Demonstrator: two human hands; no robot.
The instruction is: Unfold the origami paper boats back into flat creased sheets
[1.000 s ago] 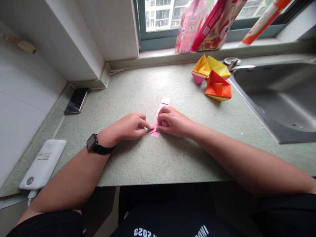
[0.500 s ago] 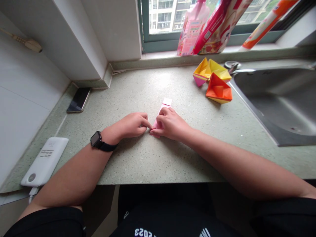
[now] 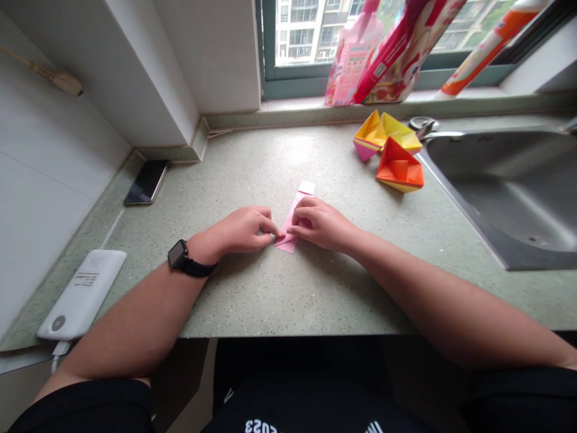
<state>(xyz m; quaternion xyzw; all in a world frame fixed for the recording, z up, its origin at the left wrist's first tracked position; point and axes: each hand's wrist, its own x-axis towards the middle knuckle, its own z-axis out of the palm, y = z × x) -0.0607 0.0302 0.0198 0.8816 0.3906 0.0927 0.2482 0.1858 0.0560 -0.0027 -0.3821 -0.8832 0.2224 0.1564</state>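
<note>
Pink origami paper strip (image 3: pixel 295 210) lies folded on the bench (image 3: pixel 234 300), between the hands. It seems light, thin and soft, so it is better to take it by the folded edges. Left hand (image 3: pixel 241 231) touches its edge with the fingertips, right hand (image 3: pixel 321 224) presses on it; I cannot tell if they pinch. Its lower end shows more than before. Farther, orange paper boat (image 3: pixel 399 168) and yellow paper boat (image 3: pixel 370 135) stand near the sink (image 3: pixel 509 198).
</note>
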